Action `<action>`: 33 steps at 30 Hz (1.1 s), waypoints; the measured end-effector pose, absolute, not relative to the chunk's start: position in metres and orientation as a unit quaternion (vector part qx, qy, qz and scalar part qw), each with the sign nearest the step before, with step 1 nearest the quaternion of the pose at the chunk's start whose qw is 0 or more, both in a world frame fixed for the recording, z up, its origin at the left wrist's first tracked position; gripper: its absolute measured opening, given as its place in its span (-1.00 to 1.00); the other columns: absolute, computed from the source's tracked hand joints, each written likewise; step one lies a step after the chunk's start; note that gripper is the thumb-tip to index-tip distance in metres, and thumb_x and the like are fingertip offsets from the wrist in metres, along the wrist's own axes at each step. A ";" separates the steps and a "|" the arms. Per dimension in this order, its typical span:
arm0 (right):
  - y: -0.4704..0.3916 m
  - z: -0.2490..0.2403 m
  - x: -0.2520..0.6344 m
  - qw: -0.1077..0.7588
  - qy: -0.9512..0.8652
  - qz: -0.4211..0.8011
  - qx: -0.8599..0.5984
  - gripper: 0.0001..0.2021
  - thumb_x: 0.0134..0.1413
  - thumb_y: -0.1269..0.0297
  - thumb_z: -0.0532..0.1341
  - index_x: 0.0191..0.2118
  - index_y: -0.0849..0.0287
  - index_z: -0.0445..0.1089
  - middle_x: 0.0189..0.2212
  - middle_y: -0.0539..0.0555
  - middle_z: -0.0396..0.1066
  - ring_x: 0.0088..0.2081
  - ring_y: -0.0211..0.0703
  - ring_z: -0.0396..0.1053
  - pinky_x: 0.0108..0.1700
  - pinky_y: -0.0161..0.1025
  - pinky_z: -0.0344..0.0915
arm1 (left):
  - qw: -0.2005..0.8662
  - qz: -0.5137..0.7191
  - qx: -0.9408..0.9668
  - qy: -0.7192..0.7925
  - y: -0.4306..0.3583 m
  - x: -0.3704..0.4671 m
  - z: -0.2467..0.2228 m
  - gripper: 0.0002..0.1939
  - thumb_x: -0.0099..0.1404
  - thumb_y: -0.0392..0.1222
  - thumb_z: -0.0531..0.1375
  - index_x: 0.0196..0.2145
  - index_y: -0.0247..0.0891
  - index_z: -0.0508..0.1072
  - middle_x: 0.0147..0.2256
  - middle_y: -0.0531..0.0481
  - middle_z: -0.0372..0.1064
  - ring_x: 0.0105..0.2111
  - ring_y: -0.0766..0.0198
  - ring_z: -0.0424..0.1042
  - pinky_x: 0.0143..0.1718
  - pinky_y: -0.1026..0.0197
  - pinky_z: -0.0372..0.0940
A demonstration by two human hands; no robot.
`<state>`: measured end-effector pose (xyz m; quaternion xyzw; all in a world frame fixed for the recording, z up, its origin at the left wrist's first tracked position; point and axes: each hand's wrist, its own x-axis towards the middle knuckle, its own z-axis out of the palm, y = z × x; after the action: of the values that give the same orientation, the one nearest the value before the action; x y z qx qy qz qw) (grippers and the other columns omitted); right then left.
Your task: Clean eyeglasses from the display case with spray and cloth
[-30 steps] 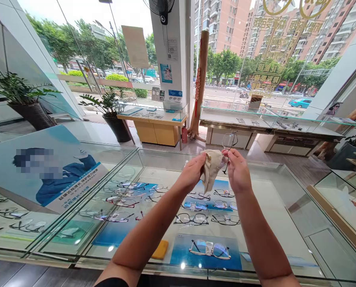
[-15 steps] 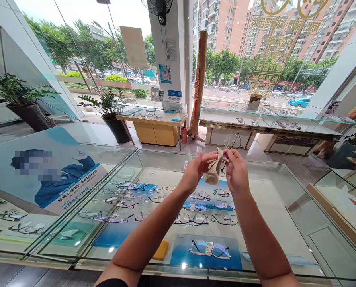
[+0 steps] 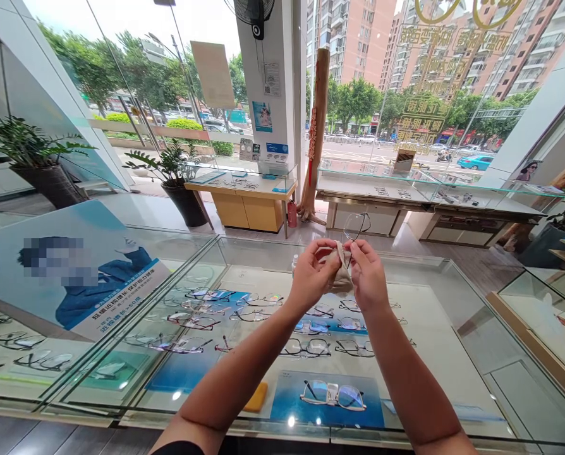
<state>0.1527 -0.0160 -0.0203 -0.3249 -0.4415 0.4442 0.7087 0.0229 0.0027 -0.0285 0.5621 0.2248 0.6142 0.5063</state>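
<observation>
Head view: left hand (image 3: 313, 273) pinching beige cloth (image 3: 342, 279); right hand (image 3: 368, 273) gripping thin-framed eyeglasses (image 3: 357, 226), lenses upward, beside cloth; both hands above glass display counter (image 3: 434, 360), more frames (image 3: 306, 347) inside

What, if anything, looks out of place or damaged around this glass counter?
I see nothing spilled or broken. The one mild oddity is the yellow item left of the blue card, near the display case's front edge: it stands out among the eyeglasses.

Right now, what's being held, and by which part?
Right hand: thin-rimmed clear glasses, by the frame's lower side. Left hand: beige cloth, by its upper edge.
</observation>
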 end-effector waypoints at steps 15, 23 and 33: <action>-0.024 -0.017 0.146 0.732 -0.375 0.472 -0.316 -0.72 0.14 -0.03 0.45 -0.26 0.04 0.49 -0.37 -0.04 0.40 -0.39 -0.22 0.33 -0.31 -0.23 0.35 | 0.334 0.644 0.652 0.223 -0.011 0.027 -0.027 -0.82 0.49 -0.10 0.30 -0.12 -0.14 0.72 -0.01 -0.19 0.57 0.06 0.03 0.53 0.19 -0.02 0.37; -0.024 -0.026 0.141 0.732 -0.410 0.448 -0.309 -0.74 0.22 -0.02 0.42 -0.23 0.05 0.53 -0.35 -0.03 0.45 -0.33 -0.21 0.39 -0.21 -0.23 0.42 | 0.454 0.651 0.568 0.216 -0.009 0.029 -0.025 -0.77 0.33 -0.07 0.45 -0.15 -0.19 0.57 -0.10 -0.10 0.54 0.01 0.14 0.54 0.04 0.13 0.43; -0.024 -0.025 0.142 0.720 -0.499 0.329 -0.353 -0.80 0.35 0.06 0.31 -0.24 0.05 0.51 -0.23 0.00 0.44 -0.18 -0.15 0.38 -0.06 -0.16 0.32 | 0.530 0.470 0.619 0.338 0.009 -0.003 -0.011 -0.54 0.18 0.11 0.50 -0.18 -0.24 0.46 -0.27 0.02 0.42 -0.26 0.27 0.40 -0.20 0.23 0.30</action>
<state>0.1423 -0.0244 -0.0253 -0.3525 -0.4994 0.3294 0.7196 -0.0027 0.0094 -0.0113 0.6194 0.3378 0.4705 0.5300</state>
